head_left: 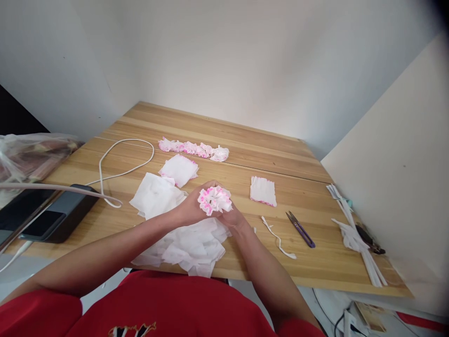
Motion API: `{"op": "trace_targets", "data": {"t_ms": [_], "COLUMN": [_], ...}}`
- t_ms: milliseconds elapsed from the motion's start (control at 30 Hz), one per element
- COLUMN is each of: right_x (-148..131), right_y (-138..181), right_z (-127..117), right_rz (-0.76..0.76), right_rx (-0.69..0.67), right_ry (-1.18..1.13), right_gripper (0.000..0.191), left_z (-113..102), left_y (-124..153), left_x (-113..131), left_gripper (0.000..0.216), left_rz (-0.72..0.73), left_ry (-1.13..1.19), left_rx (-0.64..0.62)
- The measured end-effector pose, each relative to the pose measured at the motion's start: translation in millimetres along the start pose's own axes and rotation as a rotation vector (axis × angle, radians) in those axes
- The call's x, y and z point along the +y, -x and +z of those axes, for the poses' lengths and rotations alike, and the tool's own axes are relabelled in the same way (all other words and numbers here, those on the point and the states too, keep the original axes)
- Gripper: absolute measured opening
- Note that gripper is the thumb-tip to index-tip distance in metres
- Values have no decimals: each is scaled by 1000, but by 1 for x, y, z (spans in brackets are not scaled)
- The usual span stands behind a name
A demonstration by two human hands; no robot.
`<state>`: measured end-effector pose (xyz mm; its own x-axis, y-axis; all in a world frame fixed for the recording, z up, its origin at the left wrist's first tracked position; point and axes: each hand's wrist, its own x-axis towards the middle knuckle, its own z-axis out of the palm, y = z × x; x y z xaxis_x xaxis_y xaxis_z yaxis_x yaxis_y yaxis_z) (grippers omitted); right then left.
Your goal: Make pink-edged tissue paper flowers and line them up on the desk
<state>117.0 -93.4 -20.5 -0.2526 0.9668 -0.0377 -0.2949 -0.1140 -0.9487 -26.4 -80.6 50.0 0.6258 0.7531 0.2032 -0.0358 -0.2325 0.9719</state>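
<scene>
Both my hands meet over the middle of the wooden table (315, 168). Between them is a ruffled white paper flower with pink edges (214, 199). My left hand (191, 206) wraps its fingers round the flower's left side. My right hand (234, 218) grips it from below and the right, mostly hidden by the petals. Under my hands lies a loose heap of white tissue sheets (185, 238). A folded pink-edged tissue stack (263, 191) lies just to the right.
A row of finished pink-and-white flowers (192, 149) lies farther back, with another tissue stack (178, 169) before it. Purple thread snips (300, 228), a white strip (278, 239) and a bundle of white ties (354, 234) lie right. A cable (119, 157), dark device (59, 213) and plastic bag (31, 157) sit left.
</scene>
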Motion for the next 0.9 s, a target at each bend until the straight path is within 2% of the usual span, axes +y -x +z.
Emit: {"op": "trace_targets", "data": {"t_ms": [100,200,400,567,633,700,733,800,833,900], "right_x": [-2,-4,-7,-1,-5,-13,-18,-27,-30,-33], "right_y": [-4,-9,-23,-33,-35,-36,-36,-34,-32,-30], "right_z": [-3,-11,-20,-16,-15,-16,-18,-21,-23,-26], "right_rz": [1,35,23,24,10,-26,-45,-68,-73,-76], "right_rx": [-2,-67,-109,-56,-24,21,33,26,10,-20], "right_ry": [-74,-42,17,2,14,6,-3,-19,-22,-17], "right_gripper": [46,39,41,44,43,41,40,39,39,40], "left_z": [-2,-6,-15,-16,-19,-26,-31,-42,-48,-55], "left_y": [-9,-21,-37,-42,-44,-44,-43,-40,-38,-33], "left_x": [5,7,0,-13,-14,-14,-13,-14,-15,-19], "left_gripper": [31,29,38,52,52,45,51,83,89,73], "left_rz": [-9,-2,34,152,171,154,137,70,30,-117], "left_ry": [-41,-84,-114,-211,-215,-178,-146,-43,41,295], "left_rx": [-20,-46,-46,80,110,71,38,-22,-34,-46]}}
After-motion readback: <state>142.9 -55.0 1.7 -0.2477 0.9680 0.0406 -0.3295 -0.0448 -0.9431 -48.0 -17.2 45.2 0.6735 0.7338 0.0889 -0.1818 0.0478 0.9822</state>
